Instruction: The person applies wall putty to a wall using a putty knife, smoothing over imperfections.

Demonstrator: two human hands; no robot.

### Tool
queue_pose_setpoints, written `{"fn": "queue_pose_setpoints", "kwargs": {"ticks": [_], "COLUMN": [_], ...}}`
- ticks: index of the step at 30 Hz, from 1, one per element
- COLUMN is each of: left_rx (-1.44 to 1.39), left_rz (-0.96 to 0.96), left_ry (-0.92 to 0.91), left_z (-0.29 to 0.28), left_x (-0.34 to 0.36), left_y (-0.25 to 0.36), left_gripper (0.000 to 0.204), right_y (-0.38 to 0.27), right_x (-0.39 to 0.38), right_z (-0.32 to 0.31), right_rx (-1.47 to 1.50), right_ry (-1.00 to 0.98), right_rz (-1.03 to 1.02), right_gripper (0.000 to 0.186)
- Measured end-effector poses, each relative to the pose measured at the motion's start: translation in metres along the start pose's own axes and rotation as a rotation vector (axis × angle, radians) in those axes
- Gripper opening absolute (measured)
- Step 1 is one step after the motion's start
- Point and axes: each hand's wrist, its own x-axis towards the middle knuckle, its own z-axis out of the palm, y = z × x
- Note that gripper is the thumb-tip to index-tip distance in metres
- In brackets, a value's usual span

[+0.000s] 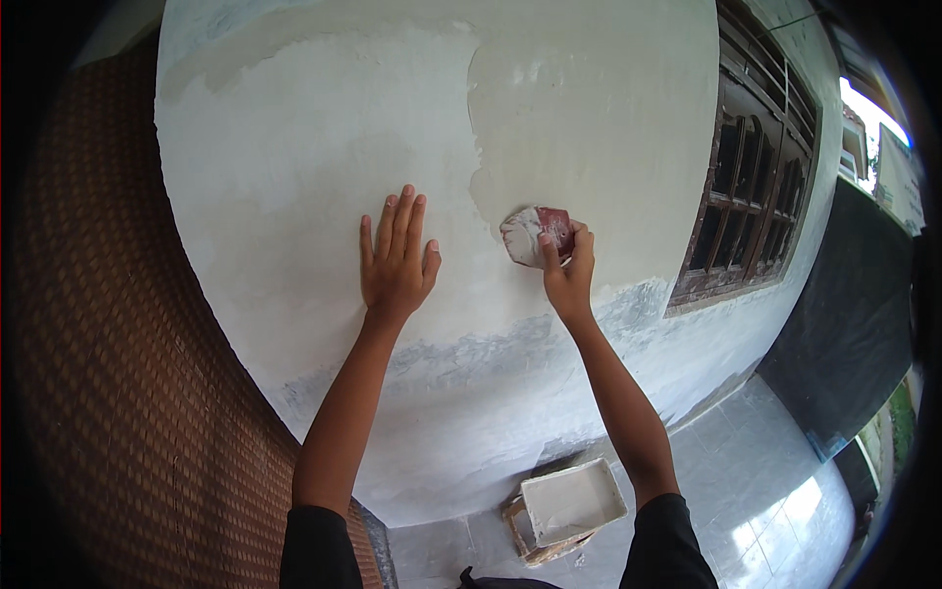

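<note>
A pale wall [324, 128] faces me, with a darker, greyish coated area on the right of an uneven edge. My right hand [572, 263] grips a dark red putty spreader [555, 224] at its right side, thumb in front. White paste covers much of the spreader's left part, which is against or very close to the wall near that edge. To the left, my left hand [395, 260] rests flat on the wall with its fingers stretched out and holds nothing.
A cream-coloured tray [621, 499] with pale paste stands on a stained box on the grey tiled floor [706, 461]. Woven brown matting [128, 324] borders the wall at left. A barred wooden window [751, 187] and a dark panel [834, 334] are at right.
</note>
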Motion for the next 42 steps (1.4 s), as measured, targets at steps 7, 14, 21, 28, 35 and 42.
{"fn": "queue_pose_setpoints", "kwargs": {"ticks": [7,14,21,28,35,42], "left_rx": [0.001,0.004,0.021,0.010,0.022,-0.003], "left_rz": [-0.001,0.001,-0.001,-0.002,-0.004,0.001], "left_ry": [-0.015,-0.008,-0.010,-0.001,-0.005,-0.001], "left_z": [0.002,-0.001,-0.001,-0.001,0.000,0.001], "left_x": [0.000,0.000,0.000,0.001,-0.001,0.000], "left_y": [0.004,0.000,0.005,0.002,0.003,0.004], "left_gripper": [0.061,0.060,0.060,0.061,0.061,0.061], "right_y": [0.016,0.000,-0.001,-0.016,-0.002,0.016], "right_x": [0.017,-0.009,0.015,0.033,0.051,0.033], "right_z": [-0.035,-0.004,-0.021,0.002,-0.027,-0.020], "right_rx": [0.314,-0.080,0.380,0.053,0.432,0.180], "right_ry": [0.428,-0.069,0.396,0.035,0.348,0.188], "right_rz": [0.385,0.004,0.293,0.040,0.249,0.199], "right_gripper": [0.039,0.038,0.030,0.034,0.029,0.037]}}
